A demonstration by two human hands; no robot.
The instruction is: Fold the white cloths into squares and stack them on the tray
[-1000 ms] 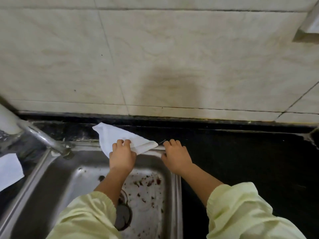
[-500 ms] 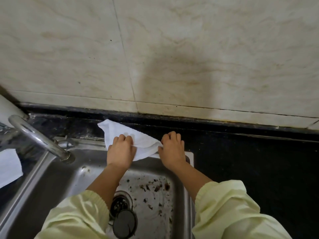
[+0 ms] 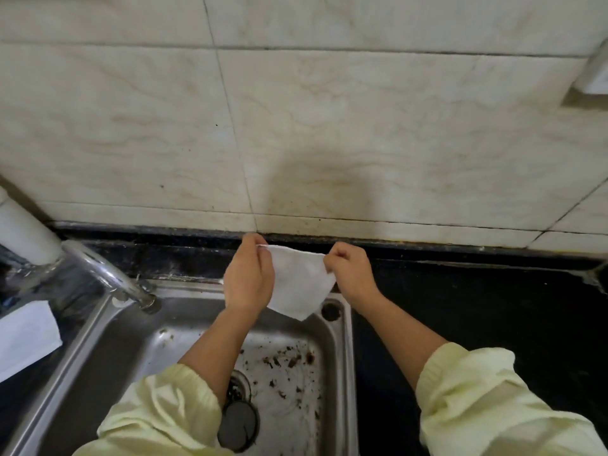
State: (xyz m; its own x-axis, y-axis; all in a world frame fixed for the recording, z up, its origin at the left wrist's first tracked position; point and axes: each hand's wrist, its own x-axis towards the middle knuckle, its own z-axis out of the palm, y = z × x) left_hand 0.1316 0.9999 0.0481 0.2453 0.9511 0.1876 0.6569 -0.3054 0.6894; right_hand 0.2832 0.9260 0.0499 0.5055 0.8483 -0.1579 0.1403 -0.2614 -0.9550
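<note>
A white cloth (image 3: 299,281) hangs in the air above the back rim of the steel sink (image 3: 342,357), stretched between both hands. My left hand (image 3: 248,274) pinches its upper left corner and my right hand (image 3: 350,273) pinches its upper right corner. The cloth's lower tip dangles over the sink rim. Another white cloth (image 3: 24,337) lies at the far left edge, partly out of view. No tray is in view.
A chrome tap (image 3: 108,274) reaches over the sink from the left. The basin holds dark crumbs and a drain plug (image 3: 238,426). Black countertop (image 3: 477,307) spreads to the right, and a tiled wall (image 3: 329,126) rises right behind.
Both hands pressed the cloth flat on the sink's back rim before. Now they have lifted it off the rim by its top corners, and it hangs spread between them.
</note>
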